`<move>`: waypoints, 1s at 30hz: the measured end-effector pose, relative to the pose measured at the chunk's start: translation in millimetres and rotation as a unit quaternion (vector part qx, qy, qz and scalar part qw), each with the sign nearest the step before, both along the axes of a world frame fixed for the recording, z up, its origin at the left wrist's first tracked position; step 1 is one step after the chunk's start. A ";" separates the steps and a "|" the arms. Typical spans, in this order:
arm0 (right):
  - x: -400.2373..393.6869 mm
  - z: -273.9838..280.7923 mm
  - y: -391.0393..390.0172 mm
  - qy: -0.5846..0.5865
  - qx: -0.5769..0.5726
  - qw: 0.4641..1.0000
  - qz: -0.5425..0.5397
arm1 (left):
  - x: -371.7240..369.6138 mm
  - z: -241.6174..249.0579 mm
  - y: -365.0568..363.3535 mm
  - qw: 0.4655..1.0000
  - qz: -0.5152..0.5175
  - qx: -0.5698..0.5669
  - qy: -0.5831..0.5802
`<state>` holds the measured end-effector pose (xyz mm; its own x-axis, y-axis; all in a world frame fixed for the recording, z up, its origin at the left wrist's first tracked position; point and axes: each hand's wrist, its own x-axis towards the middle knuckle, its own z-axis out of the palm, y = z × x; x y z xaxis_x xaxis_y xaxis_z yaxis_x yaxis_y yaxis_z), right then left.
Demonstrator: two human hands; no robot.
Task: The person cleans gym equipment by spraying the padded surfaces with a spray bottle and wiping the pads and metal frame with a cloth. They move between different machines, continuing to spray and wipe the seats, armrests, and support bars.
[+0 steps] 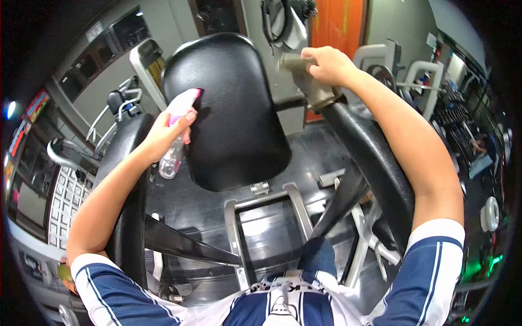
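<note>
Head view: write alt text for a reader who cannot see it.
A person's left hand grips a spray bottle before a black backrest, while the right hand holds a cloth at the far end of a black padded bar. Gym machines stand beyond.

A gym is recognised by its exercise equipment. The middle is taken up by one machine, with a black padded backrest (pixel 225 119), long padded armrests (pixel 375 157) and a metal frame (pixel 261 200). More machines (pixel 149 57) are placed to left and right, dumbbells (pixel 451 115) are racked at far right, and the floor (pixel 190 209) is dark and glossy.
</note>
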<state>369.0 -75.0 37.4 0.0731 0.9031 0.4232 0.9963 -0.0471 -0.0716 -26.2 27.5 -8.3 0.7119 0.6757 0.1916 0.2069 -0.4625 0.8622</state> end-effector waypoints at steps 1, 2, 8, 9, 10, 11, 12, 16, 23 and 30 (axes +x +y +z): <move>10.3 -5.3 -1.5 0.011 0.034 0.999 0.004 | -1.3 -1.6 0.4 1.000 0.000 -0.016 -0.024; 18.9 -11.1 -2.5 0.037 0.037 0.999 -0.006 | -2.3 -1.2 -0.2 0.999 -0.012 -0.028 -0.035; 29.9 -16.1 -15.8 0.116 0.042 0.992 -0.022 | -12.5 -8.7 20.5 0.996 -0.041 0.005 -0.084; 26.8 -16.1 -17.9 0.150 0.032 0.988 -0.033 | -11.7 -8.4 24.5 0.996 -0.037 0.005 -0.079; 25.8 -16.7 -18.7 0.174 0.025 0.984 -0.034 | -12.2 -8.7 26.5 0.997 -0.032 -0.002 -0.076; 23.9 -16.1 -19.4 0.174 0.014 0.984 -0.037 | -13.0 -10.1 25.9 0.997 -0.032 -0.013 -0.075; 23.8 -15.9 -18.9 0.193 0.028 0.980 -0.028 | -12.5 -10.4 25.2 0.996 -0.042 -0.002 -0.078; 15.5 -20.6 -16.1 0.222 0.045 0.974 -0.001 | -14.5 -11.1 24.5 0.991 -0.053 -0.026 -0.119; 10.7 -19.5 -16.1 0.249 0.061 0.965 0.050 | -22.7 1.9 27.6 0.999 -0.008 0.034 -0.030; 7.0 -21.3 0.5 0.345 0.005 0.934 0.091 | -23.0 9.9 22.9 1.000 0.008 0.008 -0.017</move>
<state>376.0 -74.6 16.2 0.1771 0.9236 0.3401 0.7037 0.1227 -0.6998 -49.3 50.3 1.5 0.6938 0.6837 0.2264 0.1843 -0.4724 0.8619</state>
